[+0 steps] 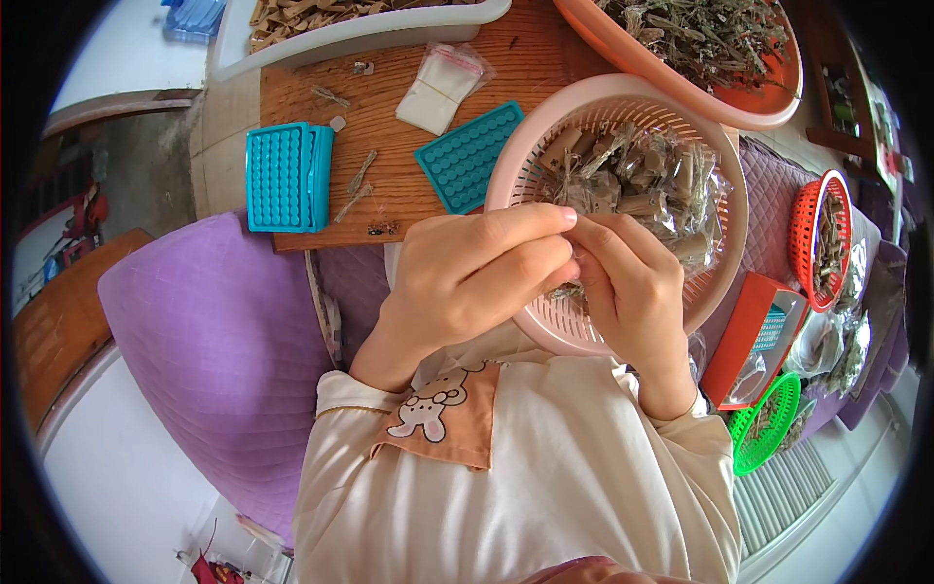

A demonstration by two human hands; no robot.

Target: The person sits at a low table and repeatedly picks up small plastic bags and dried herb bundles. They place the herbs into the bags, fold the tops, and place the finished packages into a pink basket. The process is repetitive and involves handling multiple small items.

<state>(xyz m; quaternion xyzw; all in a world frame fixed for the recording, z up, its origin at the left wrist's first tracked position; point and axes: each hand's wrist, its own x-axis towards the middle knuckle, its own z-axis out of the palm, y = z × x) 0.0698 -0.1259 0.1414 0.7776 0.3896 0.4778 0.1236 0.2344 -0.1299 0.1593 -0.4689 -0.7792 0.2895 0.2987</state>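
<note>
Both my hands meet fingertip to fingertip above the near side of a pink plastic basket [511,175]. My left hand [477,263] is closed in a pinch, thumb and forefinger pressed together. Opposite it, my right hand [632,282] has its fingers bent in and pinched too. Whatever is between the fingertips is hidden; a bit of clear, shiny material shows just under them, but I cannot tell whether it is held. Inside the basket lie several clear plastic packets [671,180] with dried plant sprigs and brown pieces.
On the wooden table [379,83] lie a stack of teal trays [289,180], a single teal tray [472,156] and a pile of clear bags [443,90]. A white tub [389,29] and an orange basin [769,102] stand behind. Red [806,234] and green baskets [739,453] are at right.
</note>
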